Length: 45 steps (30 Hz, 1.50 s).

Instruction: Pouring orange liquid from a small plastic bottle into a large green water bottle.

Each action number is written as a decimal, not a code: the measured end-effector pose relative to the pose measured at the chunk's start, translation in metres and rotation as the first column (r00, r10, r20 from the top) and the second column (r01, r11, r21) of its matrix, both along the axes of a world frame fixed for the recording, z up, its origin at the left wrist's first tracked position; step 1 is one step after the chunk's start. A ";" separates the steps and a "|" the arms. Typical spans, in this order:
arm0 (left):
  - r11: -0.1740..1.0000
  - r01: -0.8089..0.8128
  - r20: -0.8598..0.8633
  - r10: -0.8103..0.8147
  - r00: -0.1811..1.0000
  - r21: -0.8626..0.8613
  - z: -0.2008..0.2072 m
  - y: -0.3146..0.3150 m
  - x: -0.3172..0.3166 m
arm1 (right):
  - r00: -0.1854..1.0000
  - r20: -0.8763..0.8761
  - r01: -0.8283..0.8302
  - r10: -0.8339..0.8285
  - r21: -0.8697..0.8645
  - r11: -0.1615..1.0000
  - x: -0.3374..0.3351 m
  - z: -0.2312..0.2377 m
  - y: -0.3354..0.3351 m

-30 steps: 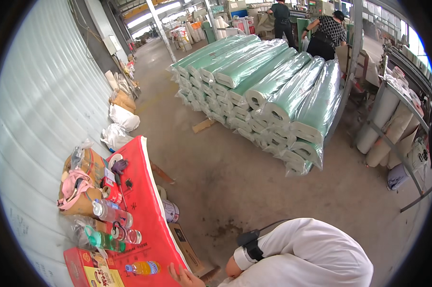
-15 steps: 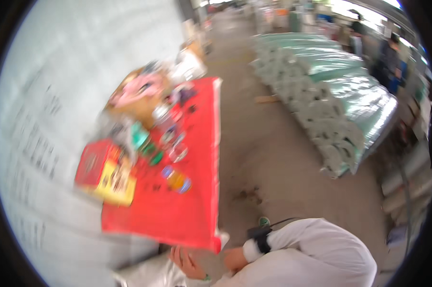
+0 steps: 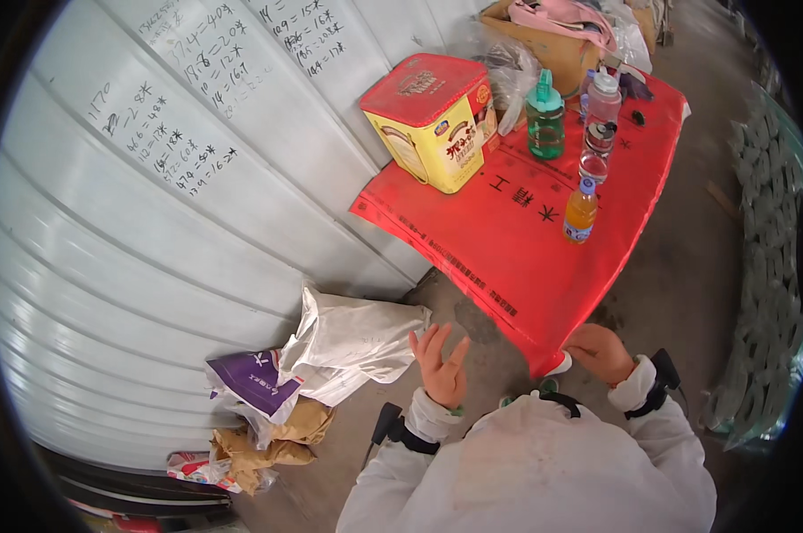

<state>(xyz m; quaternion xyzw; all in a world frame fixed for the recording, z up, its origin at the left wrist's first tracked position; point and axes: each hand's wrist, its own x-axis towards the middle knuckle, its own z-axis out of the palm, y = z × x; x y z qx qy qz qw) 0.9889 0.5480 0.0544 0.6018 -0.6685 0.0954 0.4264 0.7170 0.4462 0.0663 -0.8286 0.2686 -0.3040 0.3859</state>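
Observation:
My left hand (image 3: 441, 366) is held up with its fingers spread and nothing in it, between a white sack (image 3: 353, 338) and the near corner of a table covered in red sheeting (image 3: 508, 240). My right hand (image 3: 602, 352) is beside that corner, its fingers loosely stretched toward the edge; whether they touch the sheeting I cannot tell. A small white piece (image 3: 560, 363) shows at the corner. Farther back on the table stand an orange drink bottle (image 3: 580, 213), a clear bottle (image 3: 600, 120), a green bottle (image 3: 545, 124) and a red and yellow box (image 3: 433, 120).
A ribbed white wall (image 3: 153, 240) with handwriting runs along the left. Purple-and-white packaging (image 3: 252, 380) and brown paper bags (image 3: 304, 422) lie on the floor beside the sack. A cardboard box (image 3: 544, 49) with pink cloth is behind the table. Wrapped stacked goods (image 3: 761, 266) stand at right.
My view has swung left, toward the wall and the floor bags. My hands, close together before, are now apart, the left one raised with spread fingers, the right one by the table corner.

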 end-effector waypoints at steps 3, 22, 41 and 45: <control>1.000 -0.002 -0.018 0.003 1.000 0.021 0.002 -0.022 0.006 | 0.994 0.093 -0.057 0.053 0.046 0.997 0.016 0.017 -0.007; 0.891 0.452 0.164 -0.451 0.878 0.029 0.011 -0.236 0.146 | 0.965 0.108 0.193 -0.238 0.324 0.926 0.136 -0.008 -0.028; 0.939 0.336 0.145 -0.324 0.935 -0.069 0.043 -0.315 0.176 | 0.972 0.031 -0.216 0.233 0.514 0.830 0.186 -0.014 -0.103; 0.917 0.364 0.220 -0.327 0.919 -0.161 0.039 -0.346 0.208 | 0.999 0.011 0.023 -0.034 0.545 0.838 0.197 0.015 -0.132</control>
